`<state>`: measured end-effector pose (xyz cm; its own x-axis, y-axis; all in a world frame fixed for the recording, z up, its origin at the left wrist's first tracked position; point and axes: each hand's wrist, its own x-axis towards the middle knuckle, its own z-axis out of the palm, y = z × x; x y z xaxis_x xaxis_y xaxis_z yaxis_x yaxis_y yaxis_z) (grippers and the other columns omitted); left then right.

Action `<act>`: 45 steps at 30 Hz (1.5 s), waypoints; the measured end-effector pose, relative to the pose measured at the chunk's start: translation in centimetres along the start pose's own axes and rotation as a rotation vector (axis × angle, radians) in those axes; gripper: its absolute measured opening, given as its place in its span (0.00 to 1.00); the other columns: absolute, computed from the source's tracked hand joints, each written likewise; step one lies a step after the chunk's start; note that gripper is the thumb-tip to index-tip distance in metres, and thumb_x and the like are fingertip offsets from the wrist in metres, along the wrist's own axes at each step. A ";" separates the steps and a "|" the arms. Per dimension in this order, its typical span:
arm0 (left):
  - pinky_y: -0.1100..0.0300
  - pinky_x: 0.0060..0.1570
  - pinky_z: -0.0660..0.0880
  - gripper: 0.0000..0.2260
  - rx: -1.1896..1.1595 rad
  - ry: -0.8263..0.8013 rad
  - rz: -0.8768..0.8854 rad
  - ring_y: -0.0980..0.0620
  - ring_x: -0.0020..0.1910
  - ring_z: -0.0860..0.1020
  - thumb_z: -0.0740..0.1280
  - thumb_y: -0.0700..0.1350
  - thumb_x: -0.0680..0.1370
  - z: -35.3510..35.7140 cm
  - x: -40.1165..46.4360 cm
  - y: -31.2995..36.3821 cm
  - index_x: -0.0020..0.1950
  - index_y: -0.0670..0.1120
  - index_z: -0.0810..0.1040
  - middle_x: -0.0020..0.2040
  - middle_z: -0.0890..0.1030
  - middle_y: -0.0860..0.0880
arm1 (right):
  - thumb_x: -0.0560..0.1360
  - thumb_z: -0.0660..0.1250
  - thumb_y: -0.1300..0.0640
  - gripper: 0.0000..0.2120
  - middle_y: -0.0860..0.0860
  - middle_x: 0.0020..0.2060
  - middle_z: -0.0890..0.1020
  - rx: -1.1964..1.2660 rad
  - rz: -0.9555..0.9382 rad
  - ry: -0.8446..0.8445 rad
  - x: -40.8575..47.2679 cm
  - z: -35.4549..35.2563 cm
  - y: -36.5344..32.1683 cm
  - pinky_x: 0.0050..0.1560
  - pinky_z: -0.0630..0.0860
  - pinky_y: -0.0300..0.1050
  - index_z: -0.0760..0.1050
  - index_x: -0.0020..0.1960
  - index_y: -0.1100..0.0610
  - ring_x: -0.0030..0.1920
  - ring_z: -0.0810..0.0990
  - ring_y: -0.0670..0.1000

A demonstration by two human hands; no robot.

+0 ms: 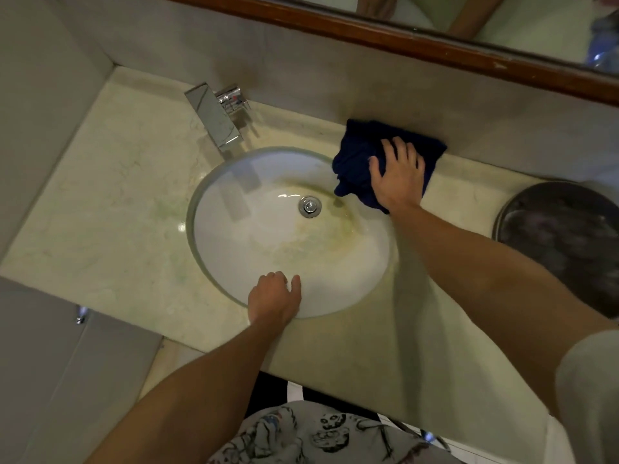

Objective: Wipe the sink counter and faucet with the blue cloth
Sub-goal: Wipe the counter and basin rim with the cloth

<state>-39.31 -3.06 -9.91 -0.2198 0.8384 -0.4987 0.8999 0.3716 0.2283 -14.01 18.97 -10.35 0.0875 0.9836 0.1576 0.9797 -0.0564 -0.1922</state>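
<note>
Blue cloth [361,155], dark navy and bunched, lies on the marble counter [110,195] at the back-right rim of the sink basin [254,236], with one corner hanging over the rim toward the drain. Its far edge touches the backsplash. Right hand [398,175] is flat on top of the cloth, fingers spread and mostly straight, pressing it down; no curl around the fabric visible. Left hand [273,301] rests on the front rim of the basin, fingers loosely bent over the edge into the bowl, holding nothing.

Chrome faucet [214,117], a square block type, stands behind the basin at its back-left, spout angled toward the bowl, well apart from the cloth. Drain plug [310,205] sits in the basin's middle; yellowish stains spread around it and toward the right wall of the bowl. Round dark metal lid or tray [562,242] sits on the counter far right of the basin, partly cut by the frame edge; cannot tell which it is. Wood-framed mirror [402,38] runs above the backsplash behind the basin. Patterned shirt fabric shows below the counter's front edge.
</note>
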 end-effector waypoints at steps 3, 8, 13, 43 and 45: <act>0.51 0.50 0.77 0.20 -0.019 0.026 0.004 0.48 0.48 0.78 0.55 0.60 0.82 0.1 0.0 0.1 0.51 0.47 0.80 0.48 0.81 0.50 | 0.85 0.52 0.42 0.26 0.55 0.74 0.72 0.006 0.036 -0.020 -1.0 -1.1 4.2 0.72 0.63 0.57 0.70 0.75 0.55 0.73 0.68 0.60; 0.54 0.46 0.77 0.16 -0.086 0.134 0.042 0.51 0.42 0.78 0.59 0.56 0.82 0.2 -0.5 0.1 0.45 0.48 0.79 0.41 0.79 0.52 | 0.84 0.52 0.43 0.26 0.57 0.74 0.71 0.013 0.070 -0.036 -2.4 -3.1 11.1 0.73 0.62 0.60 0.69 0.75 0.56 0.74 0.67 0.61; 0.54 0.43 0.78 0.14 -0.107 0.162 0.057 0.52 0.39 0.78 0.61 0.54 0.81 -0.1 -0.6 0.3 0.42 0.48 0.79 0.39 0.79 0.53 | 0.80 0.53 0.35 0.33 0.56 0.74 0.71 0.054 0.350 0.011 -1.8 -2.6 6.4 0.77 0.57 0.61 0.70 0.74 0.57 0.75 0.66 0.59; 0.57 0.36 0.72 0.17 -0.074 0.157 0.161 0.52 0.31 0.73 0.60 0.53 0.82 -0.2 -0.9 0.3 0.36 0.48 0.72 0.33 0.74 0.53 | 0.80 0.47 0.30 0.38 0.52 0.82 0.59 -0.060 0.298 -0.138 -8.8 -3.9 6.0 0.80 0.47 0.61 0.56 0.83 0.50 0.81 0.54 0.57; 0.57 0.37 0.72 0.17 -0.090 0.158 0.165 0.51 0.31 0.74 0.60 0.53 0.82 -0.1 -0.9 0.2 0.36 0.48 0.73 0.33 0.74 0.53 | 0.81 0.46 0.30 0.37 0.51 0.82 0.57 -0.061 0.272 -0.155 -11.5 -4.0 4.7 0.81 0.46 0.60 0.54 0.83 0.50 0.82 0.53 0.56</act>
<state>-39.01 -3.72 -9.29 -0.1351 0.9399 -0.3136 0.8928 0.2528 0.3729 -9.65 6.66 -9.19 0.3239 0.9452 -0.0417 0.9335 -0.3264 -0.1484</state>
